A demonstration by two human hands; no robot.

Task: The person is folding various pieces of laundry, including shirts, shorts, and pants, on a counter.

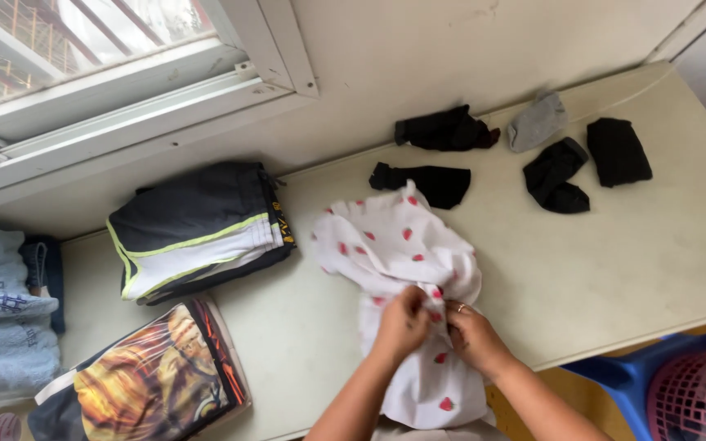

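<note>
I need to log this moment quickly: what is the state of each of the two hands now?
Left hand: closed, gripping the white strawberry-print garment.
Right hand: closed, gripping the same garment.

left hand (403,321), right hand (473,335), grips pinched together

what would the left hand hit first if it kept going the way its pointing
The left hand points up and right, already on the white strawberry cloth. Past that, probably the black sock, though depth is hard to judge.
</note>
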